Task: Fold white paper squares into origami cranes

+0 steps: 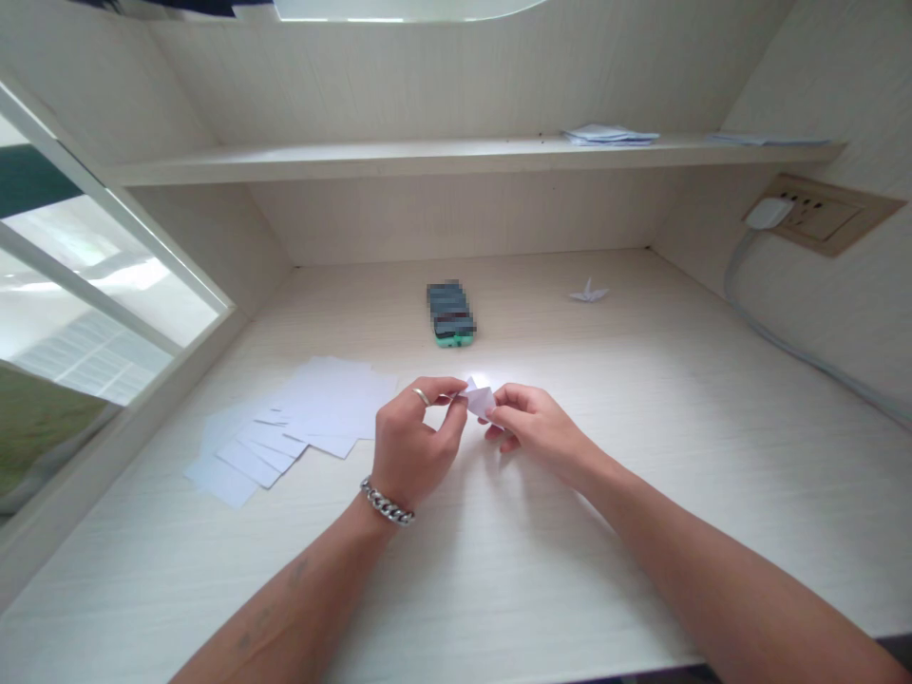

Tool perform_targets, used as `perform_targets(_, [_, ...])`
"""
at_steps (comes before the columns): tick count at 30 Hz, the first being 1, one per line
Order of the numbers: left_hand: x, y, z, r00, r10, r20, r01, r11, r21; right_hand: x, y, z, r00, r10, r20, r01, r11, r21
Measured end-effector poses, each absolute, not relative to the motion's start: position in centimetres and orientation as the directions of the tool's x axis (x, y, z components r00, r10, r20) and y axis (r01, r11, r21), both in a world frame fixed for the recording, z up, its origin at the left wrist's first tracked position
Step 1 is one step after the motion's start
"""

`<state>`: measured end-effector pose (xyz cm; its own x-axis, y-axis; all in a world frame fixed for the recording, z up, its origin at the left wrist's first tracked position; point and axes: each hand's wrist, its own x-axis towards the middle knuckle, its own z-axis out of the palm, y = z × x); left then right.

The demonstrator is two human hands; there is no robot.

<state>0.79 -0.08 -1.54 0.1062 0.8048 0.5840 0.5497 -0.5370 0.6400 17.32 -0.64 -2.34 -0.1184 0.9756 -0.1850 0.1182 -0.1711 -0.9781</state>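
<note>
A small folded piece of white paper (477, 396) is held between both hands above the middle of the pale wooden desk (641, 456). My left hand (413, 442), with a ring and a chain bracelet, pinches its left side. My right hand (531, 425) pinches its right side with thumb and fingers closed. The paper is bright and its folds are hard to make out.
A fan of several white paper squares (299, 423) lies left of my hands. A phone (451, 313) lies further back, and a finished paper crane (588, 293) stands at back right. A shelf (427, 157) carries folded papers (609, 136). A plugged socket (805, 214) is on the right wall; a window is on the left.
</note>
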Motion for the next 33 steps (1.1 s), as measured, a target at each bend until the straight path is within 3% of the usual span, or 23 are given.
perform_targets(5, [0.98, -0.08, -1.62, 0.084, 0.862, 0.499, 0.435, -0.483, 0.76, 17.39, -0.64, -2.99, -0.09, 0.992, -0.089, 0.258, -0.063, -0.964])
perform_targets(13, [1.1, 0.09, -1.66, 0.152, 0.954, 0.259, 0.148, -0.281, 0.948, 17.31, -0.57, -2.72, -0.132, 0.991, -0.026, 0.292, 0.014, -0.956])
perform_targets(17, [1.25, 0.16, -1.97, 0.216, 0.957, 0.193, 0.085, -0.216, 0.973, 17.32, -0.85, -2.47, -0.114, 0.993, 0.024, 0.326, 0.06, -0.943])
perform_targets(22, [1.49, 0.28, -1.84, 0.156, 0.973, 0.168, 0.096, -0.184, 0.978, 17.2, -1.17, -2.25, -0.148, 0.985, 0.088, 0.362, 0.137, -0.922])
perform_targets(27, [1.45, 0.39, -1.55, 0.11, 0.982, 0.153, 0.049, -0.16, 0.986, 17.36, -1.08, -2.36, -0.129, 0.989, 0.075, 0.372, 0.118, -0.921])
perform_targets(33, [1.38, 0.44, -1.11, 0.13, 0.991, 0.043, -0.085, -0.032, 0.996, 17.44, -1.0, -2.41, -0.11, 0.993, 0.047, 0.214, 0.07, -0.974])
